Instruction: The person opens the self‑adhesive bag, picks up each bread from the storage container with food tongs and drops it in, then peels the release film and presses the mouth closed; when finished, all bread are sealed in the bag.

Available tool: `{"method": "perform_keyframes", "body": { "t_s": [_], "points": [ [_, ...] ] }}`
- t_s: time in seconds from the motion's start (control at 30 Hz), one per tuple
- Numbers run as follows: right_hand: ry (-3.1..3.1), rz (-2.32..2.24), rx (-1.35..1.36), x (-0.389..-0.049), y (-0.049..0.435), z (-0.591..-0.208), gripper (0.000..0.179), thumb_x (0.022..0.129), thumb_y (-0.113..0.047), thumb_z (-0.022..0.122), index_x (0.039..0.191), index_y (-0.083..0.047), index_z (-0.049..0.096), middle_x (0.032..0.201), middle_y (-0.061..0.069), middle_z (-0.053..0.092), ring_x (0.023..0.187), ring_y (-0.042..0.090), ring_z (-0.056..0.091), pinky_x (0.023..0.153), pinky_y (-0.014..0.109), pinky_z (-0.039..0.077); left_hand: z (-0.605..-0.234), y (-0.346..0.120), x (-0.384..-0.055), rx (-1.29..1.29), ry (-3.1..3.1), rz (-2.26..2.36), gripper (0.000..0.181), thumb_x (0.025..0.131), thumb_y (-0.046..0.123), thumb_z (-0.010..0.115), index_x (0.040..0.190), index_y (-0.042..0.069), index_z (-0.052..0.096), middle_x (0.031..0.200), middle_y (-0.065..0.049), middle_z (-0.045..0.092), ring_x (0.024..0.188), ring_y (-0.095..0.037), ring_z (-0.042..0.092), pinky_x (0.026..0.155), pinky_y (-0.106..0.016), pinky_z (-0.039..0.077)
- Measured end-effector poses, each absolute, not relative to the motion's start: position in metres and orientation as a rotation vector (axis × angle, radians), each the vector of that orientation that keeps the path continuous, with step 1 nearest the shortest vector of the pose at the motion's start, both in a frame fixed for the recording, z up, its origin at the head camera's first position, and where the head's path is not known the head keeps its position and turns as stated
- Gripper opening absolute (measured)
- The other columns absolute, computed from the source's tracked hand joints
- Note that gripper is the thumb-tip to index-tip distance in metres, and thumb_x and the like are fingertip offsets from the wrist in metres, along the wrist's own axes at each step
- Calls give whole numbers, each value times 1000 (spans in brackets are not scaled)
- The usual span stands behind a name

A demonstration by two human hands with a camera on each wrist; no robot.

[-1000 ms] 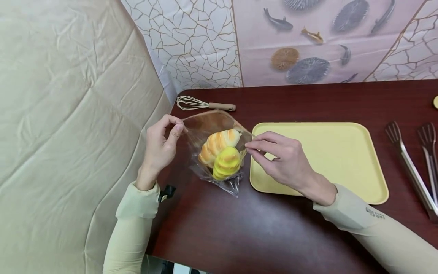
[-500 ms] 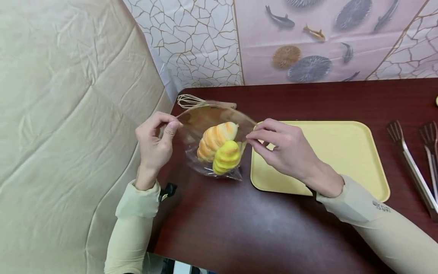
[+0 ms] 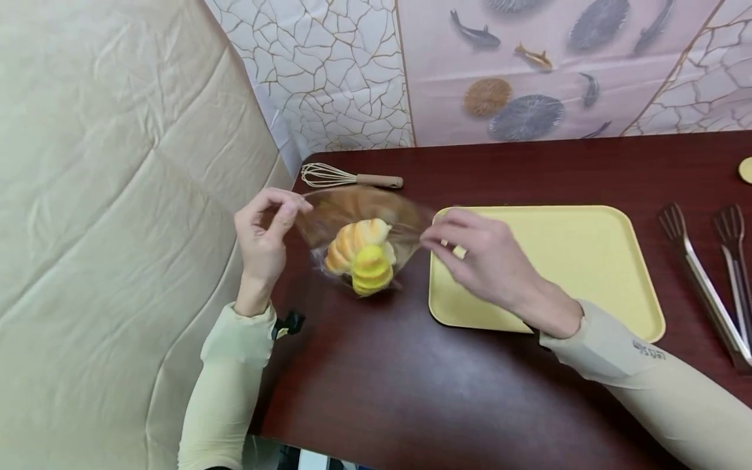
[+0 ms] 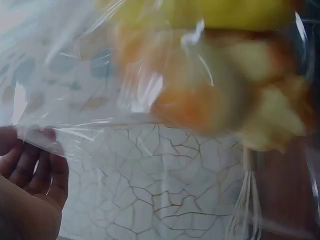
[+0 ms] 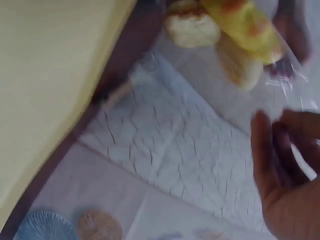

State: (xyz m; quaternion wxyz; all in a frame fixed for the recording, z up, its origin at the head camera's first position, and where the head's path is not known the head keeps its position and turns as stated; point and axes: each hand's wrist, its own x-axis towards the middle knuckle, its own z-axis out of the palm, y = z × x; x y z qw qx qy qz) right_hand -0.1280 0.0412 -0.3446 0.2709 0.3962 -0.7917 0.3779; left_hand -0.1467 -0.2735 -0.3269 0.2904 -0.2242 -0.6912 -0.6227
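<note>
A clear plastic bag (image 3: 341, 203) is stretched between my hands above the table's left part. Its upper left corner is pinched by thumb and finger of my left hand (image 3: 261, 228). My right hand (image 3: 487, 258) pinches the bag's right edge, blurred by motion. Inside lie a tan ridged bread roll (image 3: 348, 245) and a yellow ridged roll (image 3: 373, 269), pressed together. The right wrist view shows a further pale round bread piece (image 5: 192, 25) beside the yellow one. Through the film, the left wrist view shows blurred bread (image 4: 200, 95) close up.
Behind the bag lies a whisk (image 3: 376, 181) with a tan handle. A yellow tray (image 3: 578, 267) sits right of the bag, partly under my right hand. Metal tongs (image 3: 702, 281) lie farther right. A padded beige panel (image 3: 117, 228) stands along the left side.
Over the last second the bag's mouth has been spread wider, and my left hand has moved slightly left. The rolls have shifted left and a little up with the bag.
</note>
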Motion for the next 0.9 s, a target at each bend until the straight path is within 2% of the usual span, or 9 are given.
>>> {"method": "perform_keyframes", "body": {
  "t_s": [0.13, 0.23, 0.33, 0.47, 0.57, 0.8, 0.9],
  "points": [
    [-2095, 1120, 1037, -131, 42, -343, 12, 87, 6, 84, 94, -4, 82, 91, 5, 78, 78, 13, 74, 74, 19, 56, -337, -272, -146, -574, -1734, -1806, 16, 102, 5, 63, 88, 11, 69, 91, 4, 80, 88, -12, 78, 86, -26, 58],
    [-2050, 1226, 1045, -135, 41, -344, 12, 85, 5, 85, 91, -4, 81, 89, 5, 79, 77, 10, 72, 76, 14, 53, -344, -268, -145, -567, -1727, -1839, 19, 103, 1, 57, 93, 12, 68, 95, 1, 82, 89, -15, 80, 86, -27, 59],
    [-2013, 1344, 1013, -139, 40, -347, 13, 84, 9, 84, 91, -1, 80, 87, 7, 79, 79, 4, 70, 77, 11, 55, -350, -266, -144, -561, -1724, -1846, 20, 107, 1, 54, 96, 13, 65, 96, 1, 84, 87, -14, 81, 81, -25, 58],
    [-2091, 1567, 871, -140, 38, -354, 30, 84, 16, 77, 113, 8, 71, 95, 18, 77, 86, -6, 71, 79, 12, 59, -353, -264, -145, -574, -1712, -1865, 20, 109, 2, 51, 97, 13, 62, 95, 0, 84, 86, -14, 82, 80, -25, 61],
    [-2209, 1698, 746, -139, 37, -359, 42, 85, 17, 73, 125, 7, 65, 101, 20, 76, 90, -7, 70, 79, 13, 59, -354, -262, -146, -581, -1707, -1878, 21, 108, 0, 48, 98, 13, 61, 95, 0, 84, 86, -15, 82, 80, -26, 63],
    [-2317, 1520, 826, -138, 29, -368, 23, 85, -1, 89, 105, -5, 81, 92, 5, 78, 87, 9, 70, 72, 14, 56, -354, -261, -147, -562, -1719, -1876, 21, 107, -1, 48, 98, 12, 61, 94, 1, 84, 85, -15, 82, 78, -25, 62],
    [-2274, 1506, 858, -141, 24, -370, 14, 88, -2, 87, 100, -7, 82, 90, 3, 78, 84, 6, 68, 72, 13, 54, -354, -261, -147, -554, -1723, -1868, 21, 107, -1, 49, 98, 13, 62, 93, 1, 84, 85, -14, 82, 77, -24, 62]
  ]
}}
